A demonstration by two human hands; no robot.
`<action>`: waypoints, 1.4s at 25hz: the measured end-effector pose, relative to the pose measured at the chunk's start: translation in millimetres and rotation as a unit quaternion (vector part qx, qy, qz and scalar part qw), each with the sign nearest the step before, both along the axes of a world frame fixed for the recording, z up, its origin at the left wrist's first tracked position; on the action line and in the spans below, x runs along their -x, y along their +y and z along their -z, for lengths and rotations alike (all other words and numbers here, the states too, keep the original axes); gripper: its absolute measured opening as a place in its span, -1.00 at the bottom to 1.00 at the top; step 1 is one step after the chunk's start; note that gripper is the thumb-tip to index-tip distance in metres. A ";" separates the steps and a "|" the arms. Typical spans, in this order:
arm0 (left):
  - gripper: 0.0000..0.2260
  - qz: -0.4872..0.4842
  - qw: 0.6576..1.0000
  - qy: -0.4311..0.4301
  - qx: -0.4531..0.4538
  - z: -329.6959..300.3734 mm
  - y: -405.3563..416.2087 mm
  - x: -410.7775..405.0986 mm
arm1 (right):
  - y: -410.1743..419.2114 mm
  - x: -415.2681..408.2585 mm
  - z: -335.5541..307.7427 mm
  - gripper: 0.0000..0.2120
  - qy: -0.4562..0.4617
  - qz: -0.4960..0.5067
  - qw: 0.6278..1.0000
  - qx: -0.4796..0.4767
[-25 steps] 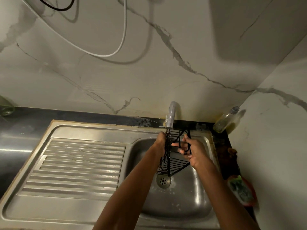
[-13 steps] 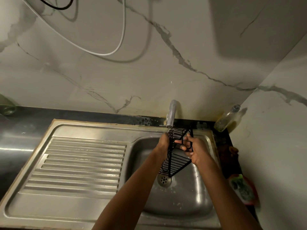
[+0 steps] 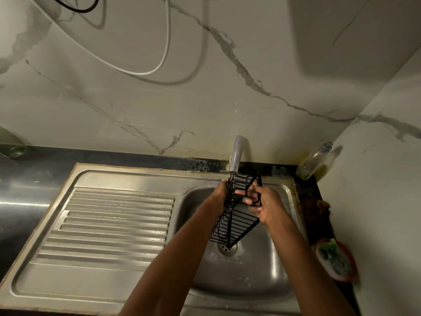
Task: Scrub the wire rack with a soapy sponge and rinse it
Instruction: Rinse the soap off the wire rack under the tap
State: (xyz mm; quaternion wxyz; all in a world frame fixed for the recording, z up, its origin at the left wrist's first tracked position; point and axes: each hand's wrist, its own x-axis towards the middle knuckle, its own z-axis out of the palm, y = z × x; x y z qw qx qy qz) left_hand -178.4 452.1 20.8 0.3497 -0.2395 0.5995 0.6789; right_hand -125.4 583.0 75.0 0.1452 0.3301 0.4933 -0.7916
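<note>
A black wire rack point(image 3: 237, 221) hangs upright over the steel sink basin point(image 3: 262, 270), its top just under the grey tap spout point(image 3: 237, 153). My left hand point(image 3: 219, 192) grips the rack's upper left edge from behind; most of its fingers are hidden by the wires. My right hand point(image 3: 265, 204) holds the rack's upper right side, fingers hooked through the wire loops. The rack's lower corner points down at the drain point(image 3: 226, 246). A green sponge point(image 3: 333, 256) lies in a reddish dish on the counter at the right.
The ribbed draining board point(image 3: 109, 224) fills the left half of the sink unit. A clear soap bottle point(image 3: 315, 161) leans in the back right corner by the marble wall. A white cable point(image 3: 166, 49) hangs along the back wall. A glass object point(image 3: 11, 142) sits far left.
Both hands have lifted the rack slightly toward the tap and tilted it more upright. The right fingers have shifted on the upper wire loops.
</note>
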 end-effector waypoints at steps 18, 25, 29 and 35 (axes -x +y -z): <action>-0.35 0.020 0.992 0.059 0.107 44.7 -28.6 -20.1 | 46.0 -3.5 -16.7 -0.67 0.041 0.054 0.996 0.052; -0.36 -0.082 0.996 -0.024 0.000 44.4 -58.1 -23.8 | 69.0 -20.7 9.6 -0.80 0.125 0.041 0.982 0.139; -0.26 -0.031 0.999 0.007 -0.020 42.4 -44.1 -22.8 | 92.9 -39.6 31.3 -0.77 0.128 0.054 0.976 0.169; -0.30 0.058 0.997 0.011 -0.049 41.3 -27.4 -12.8 | 106.5 -50.7 30.6 -0.86 0.122 0.102 0.979 0.131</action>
